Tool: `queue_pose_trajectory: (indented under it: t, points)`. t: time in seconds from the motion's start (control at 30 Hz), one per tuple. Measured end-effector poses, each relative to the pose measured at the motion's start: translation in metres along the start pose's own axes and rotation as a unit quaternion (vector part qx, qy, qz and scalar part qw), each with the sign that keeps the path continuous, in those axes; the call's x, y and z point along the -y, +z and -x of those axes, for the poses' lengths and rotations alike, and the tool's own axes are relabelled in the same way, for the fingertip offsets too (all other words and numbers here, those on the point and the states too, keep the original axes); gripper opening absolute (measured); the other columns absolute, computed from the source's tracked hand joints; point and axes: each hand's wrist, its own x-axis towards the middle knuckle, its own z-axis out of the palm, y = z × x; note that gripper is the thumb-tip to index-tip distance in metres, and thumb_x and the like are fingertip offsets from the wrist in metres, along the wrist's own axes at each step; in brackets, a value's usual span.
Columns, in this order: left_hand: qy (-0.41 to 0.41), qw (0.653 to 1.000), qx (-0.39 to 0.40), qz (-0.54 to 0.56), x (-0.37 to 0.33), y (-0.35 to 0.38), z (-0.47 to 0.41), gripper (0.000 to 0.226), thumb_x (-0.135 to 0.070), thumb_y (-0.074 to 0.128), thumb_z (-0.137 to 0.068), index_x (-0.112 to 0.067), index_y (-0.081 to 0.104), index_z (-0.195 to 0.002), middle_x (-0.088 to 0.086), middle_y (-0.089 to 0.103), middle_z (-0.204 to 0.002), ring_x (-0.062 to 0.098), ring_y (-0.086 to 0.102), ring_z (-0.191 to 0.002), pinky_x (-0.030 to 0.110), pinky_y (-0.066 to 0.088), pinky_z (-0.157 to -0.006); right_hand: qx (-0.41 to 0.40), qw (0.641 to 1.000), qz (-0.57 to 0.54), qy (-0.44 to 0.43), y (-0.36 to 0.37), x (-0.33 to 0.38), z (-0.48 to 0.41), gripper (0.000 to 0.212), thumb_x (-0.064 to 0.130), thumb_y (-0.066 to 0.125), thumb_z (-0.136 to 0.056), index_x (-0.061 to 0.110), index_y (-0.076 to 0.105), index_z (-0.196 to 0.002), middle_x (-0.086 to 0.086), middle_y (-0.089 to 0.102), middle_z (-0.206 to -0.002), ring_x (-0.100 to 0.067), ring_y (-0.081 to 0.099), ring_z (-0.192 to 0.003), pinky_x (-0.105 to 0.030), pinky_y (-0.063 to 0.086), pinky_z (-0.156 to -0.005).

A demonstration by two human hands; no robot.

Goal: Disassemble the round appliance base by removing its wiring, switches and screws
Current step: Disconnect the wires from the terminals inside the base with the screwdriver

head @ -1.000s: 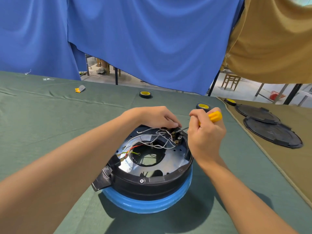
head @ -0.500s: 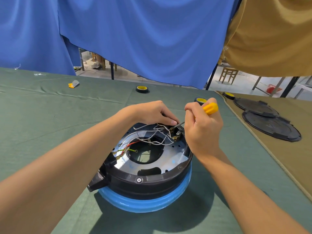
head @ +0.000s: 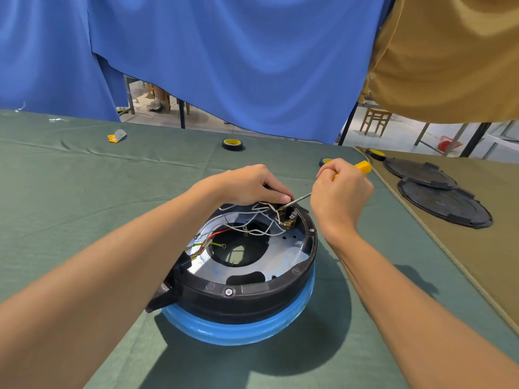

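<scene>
The round appliance base (head: pixel 241 293), black with a blue lower ring, lies upside down on the green cloth. Its silver inner plate (head: pixel 280 256) carries loose white wires (head: pixel 252 220), a red wire and a yellow-green wire. At the far rim sits a small switch with brass terminals (head: pixel 288 220). My left hand (head: pixel 250 186) curls over the far rim and pinches the switch part beside the terminals. My right hand (head: pixel 339 197) grips a yellow-handled screwdriver (head: pixel 362 167), whose metal tip meets the switch.
Two black round covers (head: pixel 443 203) lie on the tan cloth at right. Rolls of black-and-yellow tape (head: pixel 232 144) sit on the far side of the table, another (head: pixel 376 154) near the covers. A small yellow-grey item (head: pixel 116 136) lies far left. Blue curtains hang behind.
My right hand has drawn back slightly, showing more of the screwdriver shaft. My left hand stays on the switch at the far rim. The base has not moved.
</scene>
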Motion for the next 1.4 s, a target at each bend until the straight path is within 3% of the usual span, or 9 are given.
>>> queue_pose_trajectory:
  t: [0.17,0.27,0.4,0.6,0.8,0.9,1.0,1.1,1.4]
  points:
    - [-0.001,1.000,0.006,0.000,-0.001,0.000,0.000,0.023,-0.040,0.057,-0.095,-0.038,0.071,-0.113,-0.027,0.070,-0.097,0.005,0.064,-0.092,0.047,0.046,-0.096,0.005,0.999,0.016,0.052,0.005,-0.002,-0.002,0.031,-0.005,0.038,-0.082,0.001,0.067,-0.070,-0.014,0.065,-0.069,-0.031,0.057,-0.071,-0.035,0.038,-0.063]
    - [0.010,1.000,0.003,0.000,-0.001,0.000,0.001,0.027,-0.040,0.056,-0.095,-0.033,0.070,-0.117,-0.034,0.066,-0.083,0.003,0.053,-0.064,0.038,0.042,-0.077,0.023,0.997,-0.017,-0.067,0.002,0.004,-0.004,0.027,-0.006,0.041,-0.080,0.002,0.061,-0.064,-0.014,0.057,-0.055,-0.029,0.050,-0.057,-0.035,0.030,-0.060]
    - [0.009,1.000,0.002,-0.003,-0.002,0.000,0.002,0.029,-0.041,0.054,-0.096,-0.032,0.069,-0.119,-0.045,0.035,-0.089,-0.008,0.036,-0.087,0.059,0.043,-0.086,0.091,0.978,-0.046,-0.180,-0.001,0.009,-0.013,0.024,-0.007,0.048,-0.080,0.002,0.063,-0.064,-0.010,0.053,-0.050,-0.027,0.047,-0.053,-0.037,0.032,-0.058]
    - [-0.017,1.000,0.004,-0.004,-0.002,0.000,0.002,0.028,-0.047,0.055,-0.092,-0.040,0.069,-0.115,-0.038,0.064,-0.080,0.002,0.056,-0.072,0.049,0.046,-0.092,0.077,0.995,0.057,-0.006,0.010,0.006,-0.016,0.031,-0.006,0.037,-0.081,0.001,0.065,-0.072,-0.021,0.061,-0.068,-0.035,0.054,-0.077,-0.031,0.023,-0.065]
    - [-0.007,1.000,0.004,-0.004,-0.002,0.001,0.001,0.017,-0.041,0.054,-0.096,-0.052,0.065,-0.086,-0.038,0.044,-0.089,0.007,0.043,-0.076,0.038,0.030,-0.074,0.147,0.964,-0.018,-0.222,0.002,0.022,-0.017,0.022,-0.004,0.047,-0.082,0.001,0.063,-0.068,-0.015,0.052,-0.055,-0.025,0.044,-0.060,-0.032,0.025,-0.053]
    - [-0.021,1.000,-0.003,-0.014,0.000,0.001,0.000,0.024,-0.045,0.054,-0.094,-0.040,0.070,-0.111,-0.033,0.061,-0.079,-0.003,0.051,-0.056,0.038,0.035,-0.078,0.115,0.988,0.040,-0.095,0.010,0.017,-0.017,0.026,-0.005,0.041,-0.083,-0.001,0.064,-0.073,-0.019,0.059,-0.066,-0.031,0.051,-0.071,-0.036,0.032,-0.059]
    - [-0.021,1.000,0.002,-0.010,0.000,0.001,0.001,0.029,-0.048,0.055,-0.092,-0.039,0.069,-0.116,-0.038,0.064,-0.080,-0.006,0.059,-0.077,0.045,0.044,-0.092,0.100,0.994,0.053,-0.010,0.007,0.008,-0.017,0.031,-0.005,0.036,-0.083,0.000,0.066,-0.074,-0.019,0.062,-0.070,-0.032,0.053,-0.077,-0.035,0.025,-0.063]
    - [-0.020,1.000,0.001,-0.011,0.000,0.001,0.001,0.030,-0.050,0.055,-0.092,-0.041,0.068,-0.117,-0.044,0.057,-0.068,-0.009,0.054,-0.064,0.043,0.043,-0.086,0.079,0.990,0.003,-0.118,-0.002,0.011,-0.011,0.027,-0.005,0.039,-0.085,-0.001,0.060,-0.070,-0.020,0.055,-0.059,-0.032,0.051,-0.067,-0.039,0.028,-0.059]
    - [-0.021,1.000,0.000,-0.013,-0.002,0.002,0.003,0.028,-0.053,0.053,-0.091,-0.046,0.068,-0.113,-0.047,0.053,-0.084,0.008,0.053,-0.079,0.048,0.041,-0.087,0.065,0.949,0.054,-0.304,-0.016,0.005,0.011,0.020,-0.003,0.052,-0.088,-0.001,0.064,-0.072,-0.016,0.049,-0.063,-0.025,0.043,-0.063,-0.030,0.030,-0.049]
